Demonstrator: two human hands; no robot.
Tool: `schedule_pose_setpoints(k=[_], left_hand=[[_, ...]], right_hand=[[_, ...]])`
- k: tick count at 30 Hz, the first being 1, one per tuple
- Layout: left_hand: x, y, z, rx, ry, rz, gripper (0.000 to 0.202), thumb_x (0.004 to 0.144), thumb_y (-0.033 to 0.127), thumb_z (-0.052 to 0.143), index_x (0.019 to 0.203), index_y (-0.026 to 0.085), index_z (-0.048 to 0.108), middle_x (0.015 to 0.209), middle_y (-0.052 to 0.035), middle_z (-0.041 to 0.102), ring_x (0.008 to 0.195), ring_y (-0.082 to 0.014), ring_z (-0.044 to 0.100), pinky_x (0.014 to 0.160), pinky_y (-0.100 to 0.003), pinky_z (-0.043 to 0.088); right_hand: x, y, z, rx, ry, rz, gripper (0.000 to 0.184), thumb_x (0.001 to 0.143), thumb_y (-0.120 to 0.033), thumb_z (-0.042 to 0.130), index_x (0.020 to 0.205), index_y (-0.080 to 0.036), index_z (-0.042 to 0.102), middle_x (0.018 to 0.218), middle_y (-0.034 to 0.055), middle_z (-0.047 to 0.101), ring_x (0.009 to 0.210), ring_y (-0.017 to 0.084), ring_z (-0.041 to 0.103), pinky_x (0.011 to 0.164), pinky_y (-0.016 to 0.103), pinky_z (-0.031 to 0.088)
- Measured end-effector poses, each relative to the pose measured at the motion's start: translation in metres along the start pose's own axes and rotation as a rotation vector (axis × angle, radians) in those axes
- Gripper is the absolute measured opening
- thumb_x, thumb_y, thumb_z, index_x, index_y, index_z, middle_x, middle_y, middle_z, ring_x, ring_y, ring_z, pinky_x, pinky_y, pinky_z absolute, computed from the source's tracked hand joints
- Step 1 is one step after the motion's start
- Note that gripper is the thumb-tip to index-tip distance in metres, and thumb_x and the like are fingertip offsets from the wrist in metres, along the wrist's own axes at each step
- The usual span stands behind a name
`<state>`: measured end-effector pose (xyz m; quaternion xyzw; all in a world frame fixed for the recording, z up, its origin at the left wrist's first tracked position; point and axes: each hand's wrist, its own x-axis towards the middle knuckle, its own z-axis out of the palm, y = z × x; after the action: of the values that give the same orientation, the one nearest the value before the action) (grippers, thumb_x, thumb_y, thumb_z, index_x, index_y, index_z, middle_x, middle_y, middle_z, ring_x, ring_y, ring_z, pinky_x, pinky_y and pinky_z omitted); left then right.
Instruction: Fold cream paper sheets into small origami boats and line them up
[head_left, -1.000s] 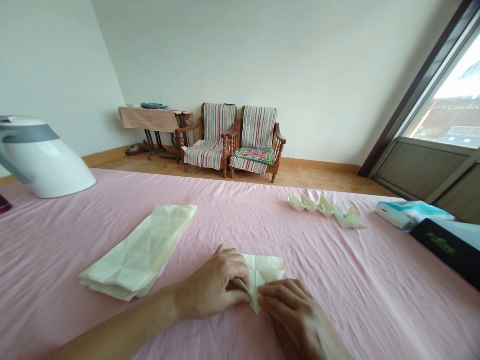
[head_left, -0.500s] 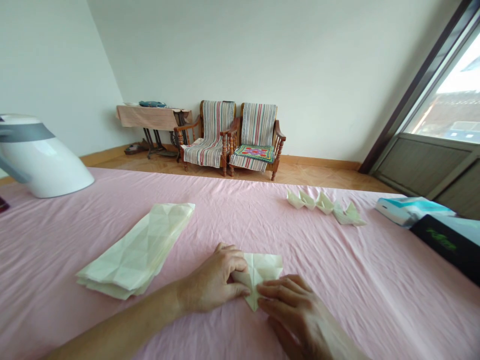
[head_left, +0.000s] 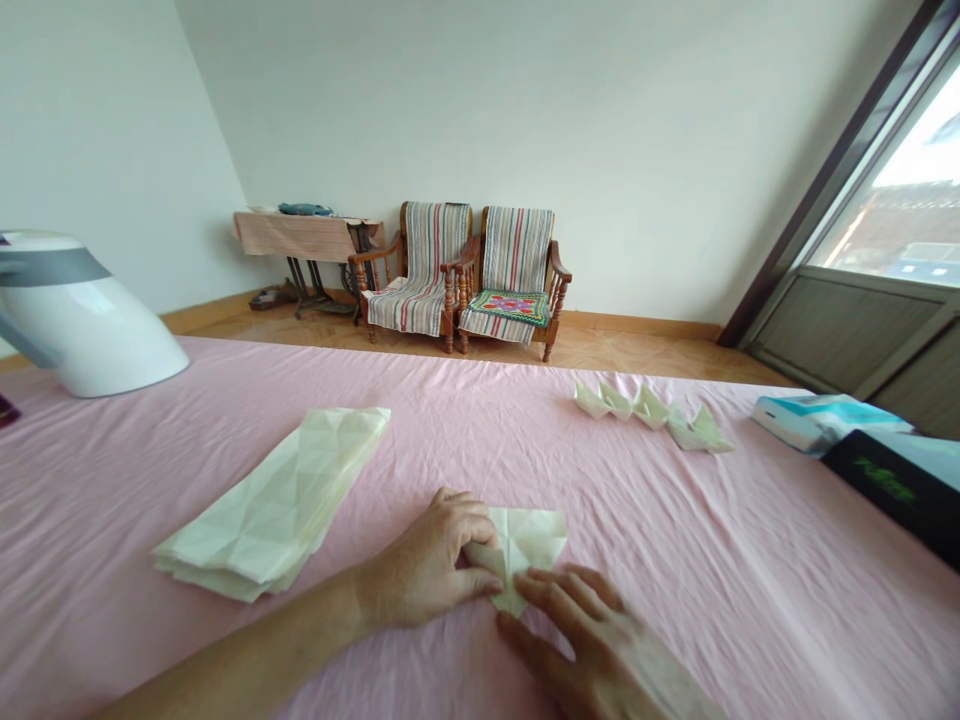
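A small piece of pale green folded paper (head_left: 531, 535) lies on the pink cloth, its narrow end pointing toward me. My left hand (head_left: 442, 560) grips its left edge between thumb and curled fingers. From the right, my right hand (head_left: 581, 630) rests on the paper's lower part, fingers stretched out and thumb at the lower tip. Part of the paper is hidden under both hands. To the left lies a stack of creased pale green paper sheets (head_left: 277, 500). Several folded paper pieces (head_left: 649, 407) stand in a row farther back on the right.
A white and grey jug (head_left: 120, 330) stands at the far left of the pink-covered table (head_left: 450, 420). At the right edge lie a blue and white packet (head_left: 817, 420) and a black box (head_left: 892, 490). Two wooden armchairs (head_left: 457, 280) stand against the wall beyond.
My right hand's thumb has moved up and in to the paper's lower tip, and its fingers have spread a little. My left hand stays in place on the paper.
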<state>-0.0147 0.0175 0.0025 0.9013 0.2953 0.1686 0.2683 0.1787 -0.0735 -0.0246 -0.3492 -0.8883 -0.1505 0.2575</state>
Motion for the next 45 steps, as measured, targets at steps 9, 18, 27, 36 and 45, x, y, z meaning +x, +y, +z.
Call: schedule_pose_setpoints(k=[9,18,27,36,45], left_hand=[[0.001,-0.011,-0.003,-0.001,0.078,-0.091,0.029,0.065,0.012,0.083,0.062,0.015,0.054,0.067,0.0062,0.052,0.071,-0.0129,0.052,0.075,-0.027,0.033],[0.001,-0.007,0.0,0.0,0.122,-0.141,0.021,0.071,0.012,0.077,0.064,0.015,0.057,0.07,0.0044,0.057,0.075,-0.014,0.054,0.077,-0.028,0.033],[0.001,-0.002,0.003,0.006,0.154,-0.168,0.022,0.071,0.011,0.078,0.065,0.015,0.057,0.073,0.0033,0.058,0.079,-0.0158,0.054,0.078,-0.029,0.034],[-0.001,0.003,0.003,0.04,0.203,-0.179,0.025,0.07,0.011,0.08,0.075,0.016,0.056,0.082,0.0024,0.059,0.085,-0.0182,0.054,0.079,-0.03,0.036],[-0.011,0.002,0.01,0.267,0.152,0.058,0.018,0.087,0.014,0.068,0.071,0.016,0.058,0.078,-0.0002,0.06,0.082,-0.0186,0.054,0.077,-0.031,0.04]], right_hand=[[-0.005,0.002,-0.003,-0.022,-0.009,0.02,0.02,0.093,-0.023,0.053,0.109,-0.027,0.065,0.105,0.0052,0.073,0.086,0.021,0.071,0.071,0.031,0.058],[-0.009,0.004,-0.005,-0.013,-0.068,0.03,0.022,0.096,-0.031,0.051,0.114,-0.028,0.062,0.113,0.0017,0.07,0.096,0.018,0.068,0.081,0.029,0.056],[-0.007,0.003,-0.006,-0.028,-0.075,0.019,0.022,0.096,-0.027,0.049,0.112,-0.027,0.063,0.111,0.0018,0.071,0.095,0.019,0.069,0.079,0.028,0.058],[-0.009,0.001,-0.004,-0.021,-0.076,0.056,0.021,0.092,-0.032,0.055,0.111,-0.029,0.065,0.112,0.0028,0.071,0.093,0.022,0.07,0.076,0.031,0.06],[-0.005,0.006,-0.009,-0.078,-0.065,-0.008,0.024,0.097,-0.025,0.05,0.118,-0.028,0.061,0.117,0.0007,0.069,0.104,0.018,0.066,0.087,0.027,0.054]])
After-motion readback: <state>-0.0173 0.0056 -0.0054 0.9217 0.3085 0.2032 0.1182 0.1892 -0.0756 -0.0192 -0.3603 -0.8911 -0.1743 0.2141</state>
